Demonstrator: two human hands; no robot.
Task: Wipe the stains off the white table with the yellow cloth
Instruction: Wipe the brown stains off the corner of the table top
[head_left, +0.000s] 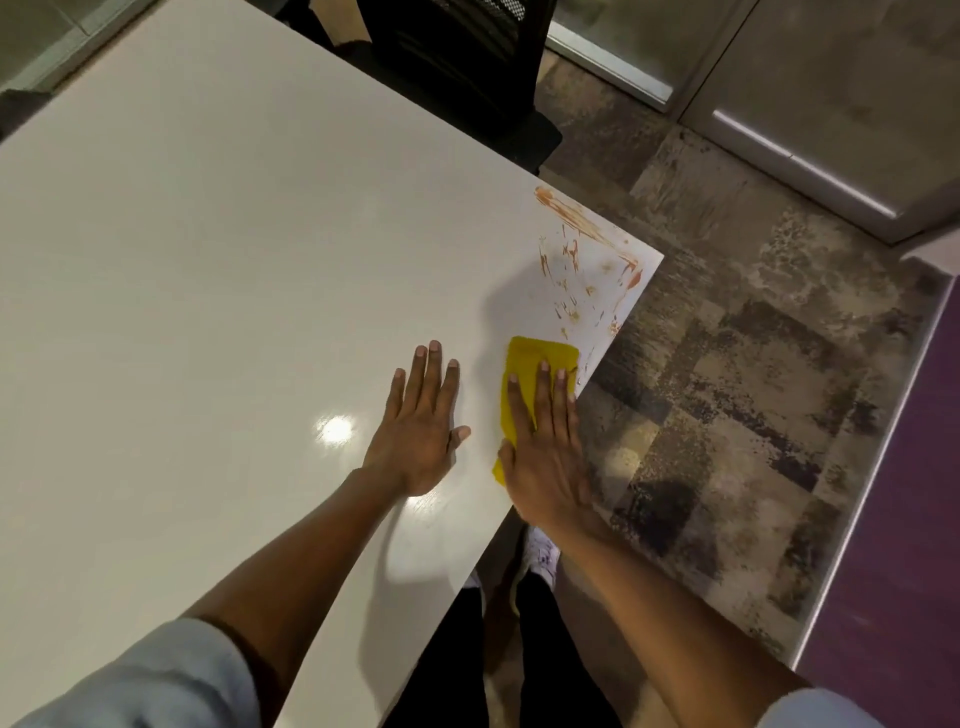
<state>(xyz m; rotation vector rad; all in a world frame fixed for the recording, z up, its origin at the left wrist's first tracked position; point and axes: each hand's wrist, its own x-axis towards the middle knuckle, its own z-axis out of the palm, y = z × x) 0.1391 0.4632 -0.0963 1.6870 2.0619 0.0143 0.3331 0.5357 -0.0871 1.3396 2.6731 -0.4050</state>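
Dim, warm light falls from overhead onto the white table (208, 234), leaving one small round glare spot on its near part. A soft shadow lies on the table beside the left forearm (311, 561). The table's edges bow with wide-angle distortion, and the grey sleeve (156, 675) over its near edge is blurred.

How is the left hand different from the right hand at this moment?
The left hand lies flat on the bare white table; the right hand presses on the yellow cloth. The left hand is further inside the table; the right hand is at its edge, nearer the stains. Both are open and flat.
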